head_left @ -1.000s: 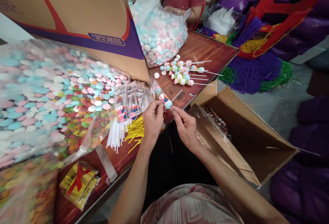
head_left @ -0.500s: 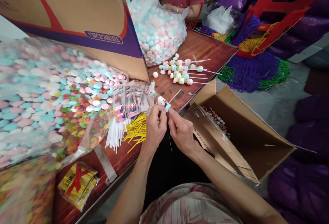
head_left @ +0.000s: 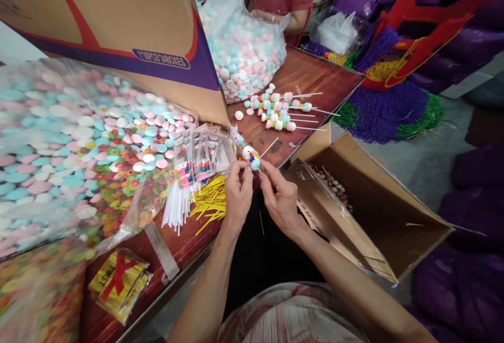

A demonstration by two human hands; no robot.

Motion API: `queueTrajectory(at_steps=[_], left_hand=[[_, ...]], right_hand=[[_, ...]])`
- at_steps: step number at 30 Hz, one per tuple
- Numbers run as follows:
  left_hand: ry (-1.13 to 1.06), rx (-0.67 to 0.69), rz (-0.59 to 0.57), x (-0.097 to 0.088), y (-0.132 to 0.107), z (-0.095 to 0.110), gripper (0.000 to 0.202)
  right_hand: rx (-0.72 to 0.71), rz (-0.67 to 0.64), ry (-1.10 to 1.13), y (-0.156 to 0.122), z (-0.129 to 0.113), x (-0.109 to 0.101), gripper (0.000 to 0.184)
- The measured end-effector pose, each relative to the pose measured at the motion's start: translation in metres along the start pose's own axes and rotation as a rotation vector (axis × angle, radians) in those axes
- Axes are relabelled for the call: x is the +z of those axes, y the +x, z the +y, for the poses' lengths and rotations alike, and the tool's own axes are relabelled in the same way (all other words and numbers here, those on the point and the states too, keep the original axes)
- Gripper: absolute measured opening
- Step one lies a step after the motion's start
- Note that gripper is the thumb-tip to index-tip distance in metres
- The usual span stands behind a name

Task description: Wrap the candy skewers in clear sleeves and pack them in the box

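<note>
my left hand (head_left: 239, 196) and right hand (head_left: 280, 196) pinch the wrapped candy skewer (head_left: 251, 157) between fingertips. the carton (head_left: 134, 28) reads "24boxes", the gold packet (head_left: 129, 297) "twist", the red shirt (head_left: 285, 4) "mickey"

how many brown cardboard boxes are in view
2. A tall box stands at upper left; an open box sits beside the table, to the right of the right hand. Others may be hidden.

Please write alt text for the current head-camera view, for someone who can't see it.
A person's left hand and right hand pinch the near end of a wrapped candy skewer at the edge of a brown table. Printed packets, white sticks and gold ties lie left of the hands, unwrapped skewers beyond, an open carton to the right.
</note>
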State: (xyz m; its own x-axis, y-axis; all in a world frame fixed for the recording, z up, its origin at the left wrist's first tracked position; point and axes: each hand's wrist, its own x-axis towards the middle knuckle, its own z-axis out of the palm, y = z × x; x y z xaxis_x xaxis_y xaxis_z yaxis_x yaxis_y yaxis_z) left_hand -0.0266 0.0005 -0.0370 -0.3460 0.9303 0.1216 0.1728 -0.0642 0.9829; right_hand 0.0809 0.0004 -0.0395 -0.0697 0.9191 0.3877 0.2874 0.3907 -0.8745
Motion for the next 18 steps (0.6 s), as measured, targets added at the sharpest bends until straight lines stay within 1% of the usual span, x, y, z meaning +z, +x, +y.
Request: queueTrajectory(at_steps=[2, 5, 7, 9, 10, 11, 12, 15, 16, 18], left_hand=[[-0.032, -0.031, 0.002, 0.001, 0.001, -0.002, 0.013], [-0.15, -0.138, -0.035, 0.001, 0.006, -0.006, 0.014], [-0.207, -0.222, -0.119, -0.003, 0.011, -0.006, 0.014], [-0.15, -0.265, -0.229, -0.01, 0.016, -0.003, 0.012], [-0.076, -0.254, -0.266, -0.013, 0.019, 0.0, 0.011], [0.017, -0.221, -0.279, -0.017, 0.02, 0.003, 0.011], [0.117, -0.167, -0.264, -0.02, 0.022, 0.006, 0.012], [0.356, 0.034, -0.126, -0.024, 0.025, 0.012, 0.017], [0.4, 0.086, -0.097, -0.024, 0.025, 0.012, 0.016], [0.442, 0.148, -0.09, -0.024, 0.026, 0.009, 0.012]], right_hand=[[-0.067, -0.029, -0.08, -0.001, 0.005, 0.0, 0.036], [-0.151, -0.095, -0.275, -0.002, 0.016, 0.0, 0.04], [-0.199, -0.131, -0.374, -0.002, 0.024, -0.001, 0.042], [-0.219, -0.151, -0.426, -0.001, 0.03, -0.002, 0.043], [-0.216, -0.159, -0.441, -0.001, 0.033, -0.003, 0.043], [-0.212, -0.17, -0.451, 0.0, 0.035, -0.004, 0.043], [-0.209, -0.184, -0.456, -0.001, 0.037, -0.005, 0.043], [-0.21, -0.21, -0.445, -0.002, 0.038, -0.007, 0.043], [-0.21, -0.217, -0.435, -0.003, 0.038, -0.007, 0.043], [-0.199, -0.22, -0.424, -0.003, 0.038, -0.006, 0.043]])
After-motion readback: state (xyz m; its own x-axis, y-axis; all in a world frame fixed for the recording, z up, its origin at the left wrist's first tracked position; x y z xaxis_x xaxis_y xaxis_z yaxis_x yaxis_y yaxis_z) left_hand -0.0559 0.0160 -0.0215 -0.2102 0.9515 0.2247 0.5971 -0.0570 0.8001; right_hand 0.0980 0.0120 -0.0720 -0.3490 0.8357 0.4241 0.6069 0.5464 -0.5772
